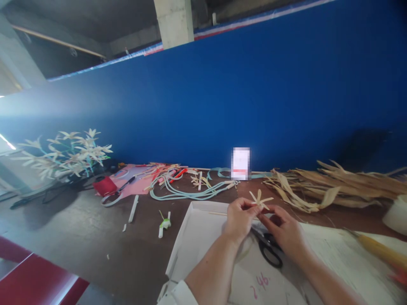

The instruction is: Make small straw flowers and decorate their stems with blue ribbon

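Flower of pale, dried-looking strips (259, 198) stands at the fingertips of both hands, its narrow petals spread upward and outward, above the far edge of a shallow white box (187, 237) on the brown tabletop (127, 250). The left hand (241, 217) pinches it low at the base between thumb and fingers, and the right hand (282, 226) closes its thumb and forefinger on the same base from the other side. Scissors with black handles (270, 253) lie below the hands, close by the right palm; whether they touch it cannot be told. Pink handwritten figures (261, 284) mark the white surface nearer the person.

To the right are a bundle of dry tan leaves (346, 188) and a yellow-handled tool (375, 248) over a printed sheet (330, 250). Left of the hands, pale blue cords (190, 197) curve in loops beside a pink sheet (127, 186), with a red object (104, 185) at its edge. A small green-and-white piece (164, 223) lies near the box, and a spray of pale flowers (73, 152) stands farther left, before a blue panel (222, 101)
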Tool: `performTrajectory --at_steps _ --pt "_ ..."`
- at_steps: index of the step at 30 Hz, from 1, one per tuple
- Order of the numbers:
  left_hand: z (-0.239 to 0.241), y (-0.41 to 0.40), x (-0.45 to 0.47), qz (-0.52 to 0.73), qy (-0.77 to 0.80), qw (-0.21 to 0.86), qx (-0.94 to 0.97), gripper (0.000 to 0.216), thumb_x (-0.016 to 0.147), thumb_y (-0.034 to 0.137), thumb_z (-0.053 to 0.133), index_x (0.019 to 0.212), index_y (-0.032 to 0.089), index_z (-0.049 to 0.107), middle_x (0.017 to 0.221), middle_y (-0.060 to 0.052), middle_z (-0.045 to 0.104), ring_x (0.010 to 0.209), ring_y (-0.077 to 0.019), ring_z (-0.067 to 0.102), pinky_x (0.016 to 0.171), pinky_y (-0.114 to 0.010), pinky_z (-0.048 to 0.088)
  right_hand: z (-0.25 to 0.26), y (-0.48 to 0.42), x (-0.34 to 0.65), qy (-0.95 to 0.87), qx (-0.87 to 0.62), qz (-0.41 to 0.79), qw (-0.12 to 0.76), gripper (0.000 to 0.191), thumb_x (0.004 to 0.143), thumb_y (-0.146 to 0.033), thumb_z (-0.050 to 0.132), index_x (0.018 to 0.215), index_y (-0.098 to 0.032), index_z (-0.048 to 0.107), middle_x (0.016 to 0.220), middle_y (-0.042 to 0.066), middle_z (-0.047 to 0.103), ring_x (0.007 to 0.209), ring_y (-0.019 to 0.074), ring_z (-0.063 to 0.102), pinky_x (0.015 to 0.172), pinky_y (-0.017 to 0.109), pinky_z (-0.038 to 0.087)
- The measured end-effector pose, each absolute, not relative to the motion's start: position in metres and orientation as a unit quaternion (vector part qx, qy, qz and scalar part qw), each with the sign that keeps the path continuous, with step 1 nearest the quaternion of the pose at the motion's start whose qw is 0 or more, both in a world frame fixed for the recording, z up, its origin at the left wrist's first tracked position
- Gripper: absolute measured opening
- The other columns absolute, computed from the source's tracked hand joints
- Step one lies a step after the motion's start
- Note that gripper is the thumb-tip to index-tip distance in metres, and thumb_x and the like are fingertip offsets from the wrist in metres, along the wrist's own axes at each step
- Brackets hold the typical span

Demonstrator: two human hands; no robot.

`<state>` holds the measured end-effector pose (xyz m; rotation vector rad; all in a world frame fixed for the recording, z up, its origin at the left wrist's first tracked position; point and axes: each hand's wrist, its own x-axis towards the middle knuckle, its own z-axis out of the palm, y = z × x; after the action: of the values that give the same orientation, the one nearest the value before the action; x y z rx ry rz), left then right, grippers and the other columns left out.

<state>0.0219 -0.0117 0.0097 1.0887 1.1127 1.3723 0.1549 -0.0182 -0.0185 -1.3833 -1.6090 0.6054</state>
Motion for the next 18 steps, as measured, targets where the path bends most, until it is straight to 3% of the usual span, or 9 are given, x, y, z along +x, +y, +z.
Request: performTrajectory --at_steps 5,18 --pt "0.0135 -0.0165 0.0258 0.575 0.431 0.544 0.433 0.024 0.057 0.030 0.074 0.065 0.014 0.059 0.064 -0.003 0.065 0.063 -0.0139 0.060 0.063 -0.024 0.046 -0.0178 -0.0186 0.1563 -0.681 -0.545 0.213 0.440 0.033 0.076 -0.051 0.055 0.081 -0.019 0.063 0.070 0.002 0.061 0.052 0.0126 0.050 0.049 0.024 0.039" --pt "0.0085 -0.0145 0.0265 0.557 0.464 0.509 0.463 0.021 0.058 0.030 0.072 0.066 0.013 0.061 0.061 -0.001 0.060 0.057 -0.0097 0.051 0.055 -0.020 0.039 -0.0124 -0.0198 0.1559 -0.706 -0.516 0.175 0.452 0.028 0.080 -0.046 0.051 0.074 -0.022 0.063 0.077 0.004 0.063 0.071 0.0183 0.057 0.064 0.027 0.043"
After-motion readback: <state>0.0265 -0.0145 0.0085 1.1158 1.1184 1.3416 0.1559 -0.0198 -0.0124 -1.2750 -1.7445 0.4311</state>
